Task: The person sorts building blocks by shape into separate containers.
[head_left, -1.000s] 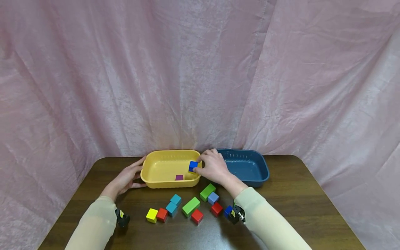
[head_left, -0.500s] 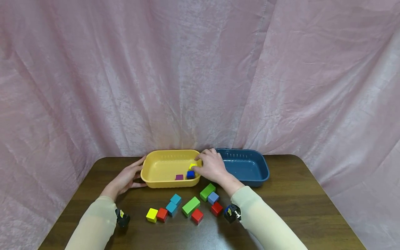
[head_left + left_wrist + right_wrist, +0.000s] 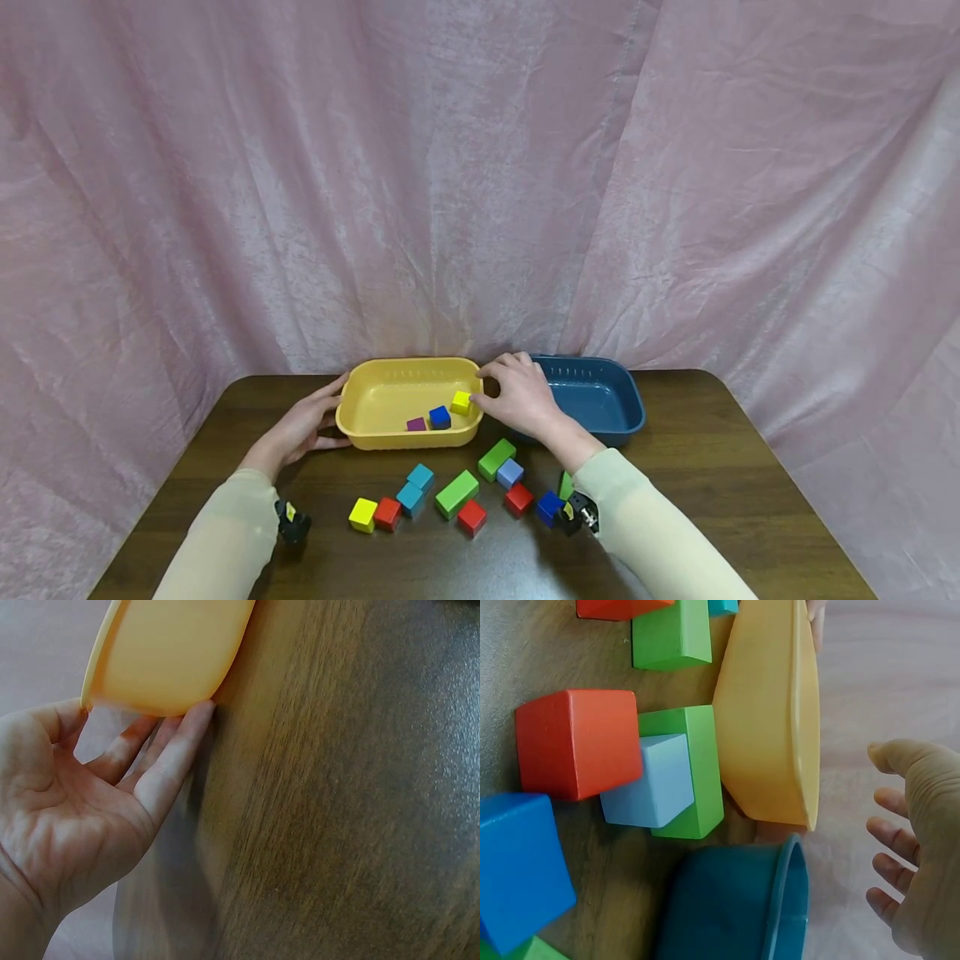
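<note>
A yellow plastic basket stands at the table's back. My left hand touches its left end; in the left wrist view the fingers rest against the end wall, with the thumb near the rim. Over the basket's right rim hovers my right hand, its fingers spread and nothing held. Inside the basket lie a purple block, a blue cube and a yellow cube, which is closest to the right hand. A dark blue basket sits alongside, partly covered by the right hand.
Several loose blocks lie in front of the baskets, among them a yellow cube, a red cube, a green block and a blue cube. A pink curtain hangs behind the table.
The right hand has let go of the blue cube in the yellow basket, then drawn back slightly right. The blue cube and purple block have shifted left. The left hand stays put.
</note>
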The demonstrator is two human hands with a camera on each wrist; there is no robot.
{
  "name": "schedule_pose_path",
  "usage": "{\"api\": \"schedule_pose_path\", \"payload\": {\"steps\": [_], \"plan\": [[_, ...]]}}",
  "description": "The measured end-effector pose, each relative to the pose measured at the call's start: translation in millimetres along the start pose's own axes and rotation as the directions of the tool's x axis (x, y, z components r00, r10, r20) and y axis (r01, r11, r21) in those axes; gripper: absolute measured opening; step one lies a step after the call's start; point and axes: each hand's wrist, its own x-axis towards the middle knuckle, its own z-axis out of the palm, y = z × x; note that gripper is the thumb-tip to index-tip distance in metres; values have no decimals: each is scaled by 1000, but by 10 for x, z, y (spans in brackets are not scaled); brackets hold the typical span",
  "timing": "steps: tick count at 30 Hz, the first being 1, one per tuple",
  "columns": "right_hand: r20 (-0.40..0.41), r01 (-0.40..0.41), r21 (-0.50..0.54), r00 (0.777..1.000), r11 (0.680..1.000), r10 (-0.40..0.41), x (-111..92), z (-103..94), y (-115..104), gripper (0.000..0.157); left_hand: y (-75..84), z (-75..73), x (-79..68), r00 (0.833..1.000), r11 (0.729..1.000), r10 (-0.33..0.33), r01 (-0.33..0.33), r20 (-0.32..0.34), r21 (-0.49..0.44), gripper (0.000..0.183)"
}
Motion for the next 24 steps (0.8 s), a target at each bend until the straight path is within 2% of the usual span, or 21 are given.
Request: {"api": "schedule_pose_path", "payload": {"steps": [10, 19, 24], "plan": [[-40, 16, 19, 999, 1000, -15, -99, -142, 29, 36, -7, 21, 9, 1000, 1000, -9, 9, -8, 1, 57], [-91, 79, -10, 993, 997, -79, -249, -310, 98, 33, -14, 19, 20, 1000, 1000, -7, 7, -6, 3, 55], [-86, 109, 5, 990, 994, -108, -328, -388, 102, 34, -11, 19, 16, 1000, 1000, -8, 8, -4, -1, 57]]}}
